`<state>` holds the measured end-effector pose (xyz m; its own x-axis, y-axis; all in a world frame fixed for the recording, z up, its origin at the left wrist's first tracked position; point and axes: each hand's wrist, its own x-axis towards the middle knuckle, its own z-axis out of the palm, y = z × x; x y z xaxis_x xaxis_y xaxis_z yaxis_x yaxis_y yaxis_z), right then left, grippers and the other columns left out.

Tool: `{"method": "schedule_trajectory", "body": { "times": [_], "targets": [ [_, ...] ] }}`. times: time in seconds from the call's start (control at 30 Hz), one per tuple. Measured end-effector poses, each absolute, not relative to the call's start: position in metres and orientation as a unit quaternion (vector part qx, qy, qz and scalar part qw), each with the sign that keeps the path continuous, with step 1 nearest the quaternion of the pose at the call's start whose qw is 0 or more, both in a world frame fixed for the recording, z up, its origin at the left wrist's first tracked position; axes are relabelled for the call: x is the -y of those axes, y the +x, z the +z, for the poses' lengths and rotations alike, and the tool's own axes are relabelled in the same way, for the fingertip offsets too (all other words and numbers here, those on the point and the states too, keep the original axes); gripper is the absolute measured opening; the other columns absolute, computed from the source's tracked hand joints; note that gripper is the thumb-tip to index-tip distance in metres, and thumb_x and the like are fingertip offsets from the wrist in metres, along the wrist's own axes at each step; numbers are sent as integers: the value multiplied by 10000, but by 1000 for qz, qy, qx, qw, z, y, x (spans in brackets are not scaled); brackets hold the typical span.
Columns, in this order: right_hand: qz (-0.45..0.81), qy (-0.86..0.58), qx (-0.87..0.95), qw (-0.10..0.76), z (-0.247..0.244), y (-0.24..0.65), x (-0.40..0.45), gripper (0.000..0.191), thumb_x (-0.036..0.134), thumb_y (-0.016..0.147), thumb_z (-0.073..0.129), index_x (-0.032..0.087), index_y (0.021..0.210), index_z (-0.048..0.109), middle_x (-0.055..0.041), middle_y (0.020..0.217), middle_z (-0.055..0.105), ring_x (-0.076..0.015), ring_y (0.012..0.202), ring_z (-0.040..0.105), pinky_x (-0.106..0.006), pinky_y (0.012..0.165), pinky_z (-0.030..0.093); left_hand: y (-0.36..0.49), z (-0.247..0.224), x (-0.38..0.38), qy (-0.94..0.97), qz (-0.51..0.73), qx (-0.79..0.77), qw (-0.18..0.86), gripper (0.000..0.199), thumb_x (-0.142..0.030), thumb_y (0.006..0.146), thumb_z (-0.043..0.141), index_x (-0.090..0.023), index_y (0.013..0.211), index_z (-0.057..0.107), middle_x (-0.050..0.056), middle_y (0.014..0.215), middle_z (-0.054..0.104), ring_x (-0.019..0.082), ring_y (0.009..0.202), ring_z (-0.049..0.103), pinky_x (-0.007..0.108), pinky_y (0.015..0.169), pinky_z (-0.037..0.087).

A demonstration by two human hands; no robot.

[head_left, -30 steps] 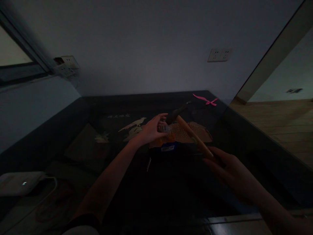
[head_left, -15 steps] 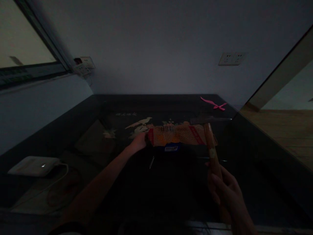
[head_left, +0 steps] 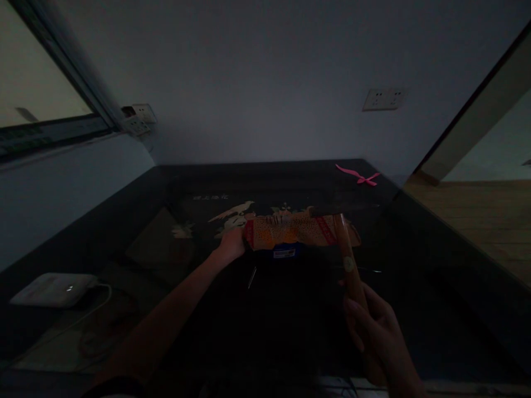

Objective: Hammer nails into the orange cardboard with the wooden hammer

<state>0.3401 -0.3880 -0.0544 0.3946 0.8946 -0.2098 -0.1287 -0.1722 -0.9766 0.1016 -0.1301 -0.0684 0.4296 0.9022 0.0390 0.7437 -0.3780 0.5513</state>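
Note:
In the dim head view, a cardboard strip (head_left: pixel 301 231) with red bands and a dotted print lies across the dark tabletop. Several thin upright pins that look like nails (head_left: pixel 274 220) stand in a row at its left part. My left hand (head_left: pixel 231 244) is closed at the strip's left end, its fingertips partly hidden. A blue item (head_left: pixel 285 252) with a white label shows under the strip's front edge. My right hand (head_left: pixel 371 323) grips a hammer (head_left: pixel 349 262) by its wooden handle. The dark, blurred hammer head is over the strip's right part.
Thin shiny pieces like nails lie left (head_left: pixel 251 277) and right (head_left: pixel 371 271) of the middle. A white device (head_left: pixel 53 289) with a cable is at the left. A pink ribbon (head_left: pixel 360 177) lies at the back right. Sockets (head_left: pixel 384 99) are on the wall behind the table.
The hammer has shifted slightly left and its head appears a little lower over the strip. My left hand stays at the strip's left end. The whole view has moved slightly.

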Motion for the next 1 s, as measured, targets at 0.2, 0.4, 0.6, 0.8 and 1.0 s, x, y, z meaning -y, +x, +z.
{"method": "schedule_trajectory", "body": {
  "times": [0.2, 0.4, 0.6, 0.8, 1.0],
  "targets": [
    [472, -605, 318, 558, -57, 341, 389, 465, 480, 749, 678, 211, 1111, 565, 90, 475, 447, -53, 308, 367, -157, 310, 272, 88, -58, 138, 840, 65, -524, 128, 75, -239, 698, 594, -191, 713, 649, 94, 721, 675, 245, 720, 654, 320, 687, 493],
    [471, -614, 320, 547, -55, 342, 388, 489, 513, 756, 657, 200, 1115, 548, 95, 437, 439, -59, 287, 349, -170, 315, 252, 51, -19, 124, 823, 193, -508, 166, 124, -264, 725, 579, -223, 795, 672, 36, 773, 717, 202, 724, 668, 280, 668, 509],
    [481, -613, 311, 545, -54, 341, 386, 520, 531, 739, 664, 192, 1114, 542, 93, 427, 453, -57, 279, 350, -165, 315, 246, 72, 37, 130, 765, 412, -446, 213, 159, -346, 711, 656, -204, 780, 672, 31, 769, 707, 181, 712, 662, 305, 694, 547],
    [489, -603, 300, 555, -56, 340, 386, 489, 512, 753, 664, 193, 1106, 553, 93, 435, 451, -50, 278, 349, -151, 310, 239, 143, 37, 140, 768, 454, -342, 294, 143, -285, 753, 644, -157, 815, 629, 30, 793, 674, 139, 739, 646, 276, 746, 540],
    [483, -609, 299, 554, -58, 339, 386, 498, 502, 758, 662, 168, 1114, 560, 88, 449, 455, -48, 299, 348, -155, 309, 246, 177, 20, 140, 820, 411, -284, 279, 77, -224, 772, 631, -153, 801, 626, 20, 806, 671, 127, 769, 627, 261, 774, 509]
  ]
}}
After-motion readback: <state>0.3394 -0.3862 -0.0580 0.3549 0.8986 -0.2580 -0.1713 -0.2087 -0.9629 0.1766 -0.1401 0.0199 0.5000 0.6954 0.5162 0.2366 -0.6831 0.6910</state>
